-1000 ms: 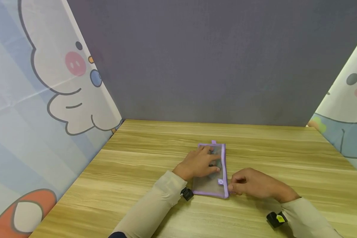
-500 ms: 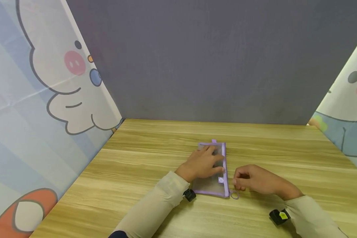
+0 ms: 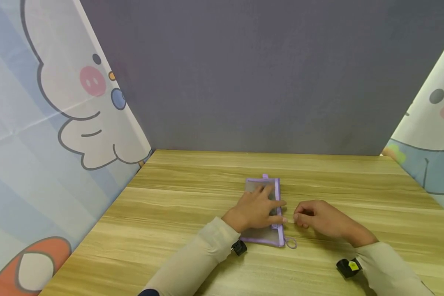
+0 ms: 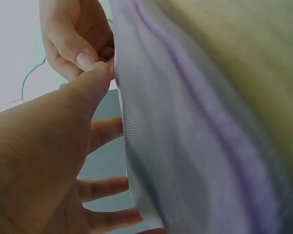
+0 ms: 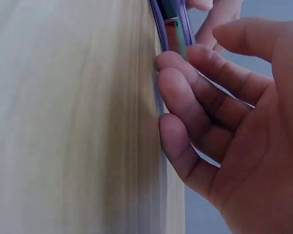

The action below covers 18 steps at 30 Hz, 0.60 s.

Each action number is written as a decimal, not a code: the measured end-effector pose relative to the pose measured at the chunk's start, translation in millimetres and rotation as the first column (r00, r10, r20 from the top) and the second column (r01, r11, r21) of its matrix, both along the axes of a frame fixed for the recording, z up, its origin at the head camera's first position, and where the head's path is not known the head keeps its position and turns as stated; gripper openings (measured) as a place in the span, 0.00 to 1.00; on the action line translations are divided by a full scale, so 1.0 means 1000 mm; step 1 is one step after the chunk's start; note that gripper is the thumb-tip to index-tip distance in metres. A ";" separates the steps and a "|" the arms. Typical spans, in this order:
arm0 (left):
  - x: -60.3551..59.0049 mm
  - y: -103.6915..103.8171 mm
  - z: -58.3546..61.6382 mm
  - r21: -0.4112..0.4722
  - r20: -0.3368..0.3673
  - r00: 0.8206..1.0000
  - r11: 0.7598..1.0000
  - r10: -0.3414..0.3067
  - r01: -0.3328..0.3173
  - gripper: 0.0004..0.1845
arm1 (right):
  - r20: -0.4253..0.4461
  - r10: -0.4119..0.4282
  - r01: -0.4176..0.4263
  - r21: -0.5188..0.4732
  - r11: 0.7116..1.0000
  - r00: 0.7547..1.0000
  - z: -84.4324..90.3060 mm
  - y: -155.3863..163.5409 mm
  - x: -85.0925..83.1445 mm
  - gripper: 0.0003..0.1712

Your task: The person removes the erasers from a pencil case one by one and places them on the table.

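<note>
pouch [image 3: 259, 234] lies partly under left hand [image 3: 253, 210], grey panel [image 3: 266, 78] beyond table [image 3: 163, 218].

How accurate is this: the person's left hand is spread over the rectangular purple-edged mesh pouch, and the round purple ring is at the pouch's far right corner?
The corner is wrong: the head view shows the round purple ring at the pouch's near right corner. The left hand is indeed spread over it.

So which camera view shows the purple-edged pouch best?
The head view: it shows most of the purple-edged pouch on the table, partly covered by the left hand. The left wrist view has a close, blurred part; the right wrist view, just some purple edging near the top.
</note>
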<state>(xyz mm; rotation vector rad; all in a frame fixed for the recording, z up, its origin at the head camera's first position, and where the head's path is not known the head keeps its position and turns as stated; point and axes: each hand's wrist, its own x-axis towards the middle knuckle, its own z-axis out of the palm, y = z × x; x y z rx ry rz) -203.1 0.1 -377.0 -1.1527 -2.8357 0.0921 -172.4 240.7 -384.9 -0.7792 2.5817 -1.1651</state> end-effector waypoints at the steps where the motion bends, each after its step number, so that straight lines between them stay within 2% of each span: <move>1: 0.000 0.001 0.000 0.004 0.002 1.000 1.000 0.004 -0.004 0.32 | 0.000 -0.008 0.008 0.001 1.000 1.000 0.000 0.000 0.000 0.10; 8: -0.001 0.002 0.000 0.035 -0.003 1.000 0.999 0.002 -0.002 0.32 | -0.014 0.003 -0.003 -0.029 1.000 1.000 0.001 0.003 -0.001 0.10; 18: -0.010 -0.002 -0.005 0.200 0.069 0.998 0.980 -0.005 -0.009 0.27 | -0.009 0.001 -0.001 -0.036 0.999 1.000 -0.001 0.004 -0.003 0.11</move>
